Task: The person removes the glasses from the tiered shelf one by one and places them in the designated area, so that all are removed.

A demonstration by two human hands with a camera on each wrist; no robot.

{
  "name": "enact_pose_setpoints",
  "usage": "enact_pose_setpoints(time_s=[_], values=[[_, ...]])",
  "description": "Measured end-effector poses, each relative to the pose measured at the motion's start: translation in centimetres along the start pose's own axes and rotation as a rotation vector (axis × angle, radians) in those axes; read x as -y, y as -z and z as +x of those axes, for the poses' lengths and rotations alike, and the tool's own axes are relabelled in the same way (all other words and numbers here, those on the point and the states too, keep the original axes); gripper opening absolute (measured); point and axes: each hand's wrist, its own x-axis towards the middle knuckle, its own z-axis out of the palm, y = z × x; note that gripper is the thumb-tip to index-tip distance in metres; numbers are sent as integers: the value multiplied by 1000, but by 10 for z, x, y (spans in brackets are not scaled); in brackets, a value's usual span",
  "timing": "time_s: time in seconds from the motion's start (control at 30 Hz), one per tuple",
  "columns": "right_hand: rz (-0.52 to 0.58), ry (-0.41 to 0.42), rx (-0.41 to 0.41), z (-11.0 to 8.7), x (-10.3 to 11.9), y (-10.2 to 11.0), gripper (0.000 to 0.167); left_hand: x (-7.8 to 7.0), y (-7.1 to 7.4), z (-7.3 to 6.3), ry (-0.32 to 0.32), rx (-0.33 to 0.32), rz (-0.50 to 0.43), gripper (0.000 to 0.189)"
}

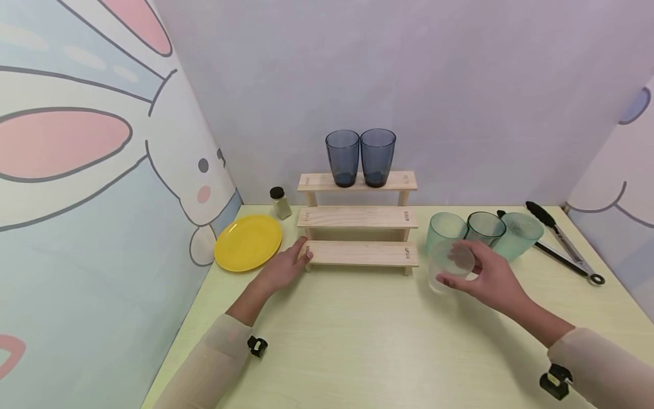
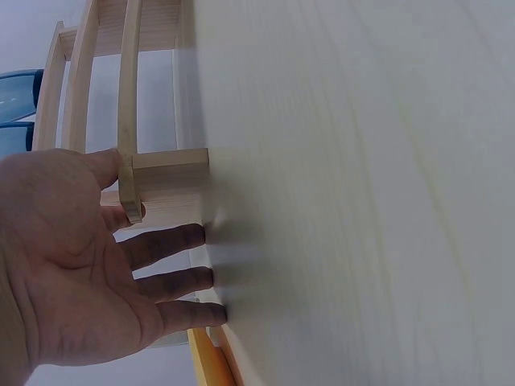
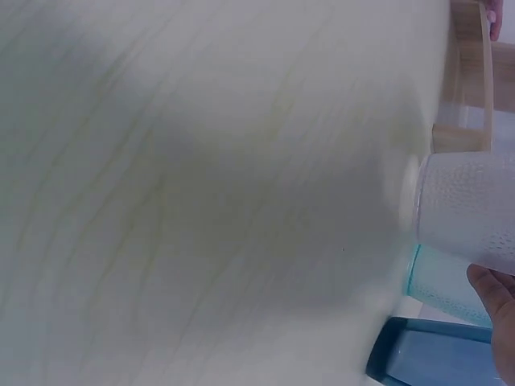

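My left hand (image 1: 281, 268) is at the near left corner of a three-tier wooden display stand (image 1: 360, 254). In the left wrist view, its thumb and index finger pinch the end of the lowest board, and the other fingers (image 2: 173, 285) reach down toward the table. A clear textured glass (image 3: 467, 205) is gripped between the thumb and fingers of my right hand (image 1: 494, 279), just right of the stand. Behind it are a green glass (image 1: 443, 226), a dark glass (image 1: 487, 222) and another green glass (image 1: 523, 230). Two blue glasses (image 1: 343, 156) stand side by side on the top tier.
A yellow plate (image 1: 247, 243) and a small jar with a black lid (image 1: 280, 203) lie left of the stand. Black-tipped metal tongs (image 1: 569, 247) lie at the far right. Walls (image 1: 460, 85) close off the table's back and sides.
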Motion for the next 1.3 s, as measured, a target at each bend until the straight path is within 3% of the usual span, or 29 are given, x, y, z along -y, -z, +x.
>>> enact_pose_setpoints(time_s=[0.13,0.4,0.47,0.5,0.6,0.63,0.83,1.1,1.3], values=[[-30,26,-18,-1,-3,-4,69,-7,2,-5,22,1,4,71],[-66,20,-29,-2,-7,-5,71,-7,1,-2,22,4,0,70],[-70,12,-25,-2,-6,-4,71,7,-6,6,6,-12,-10,75],[-70,7,-22,-2,-6,-3,71,7,-6,6,9,-8,-12,76],[-70,-5,-10,-1,-5,-1,72,36,-20,24,-4,-18,4,83],[-67,-8,-4,-1,-5,-1,73,39,-22,25,-6,-19,-1,84],[-66,-15,22,-1,-4,1,80,21,-11,14,-18,-4,-2,83],[-61,-29,31,-1,-3,5,86,15,-7,8,-22,-14,2,83],[-10,-24,0,2,3,11,83,-5,1,-4,14,-3,-9,71]])
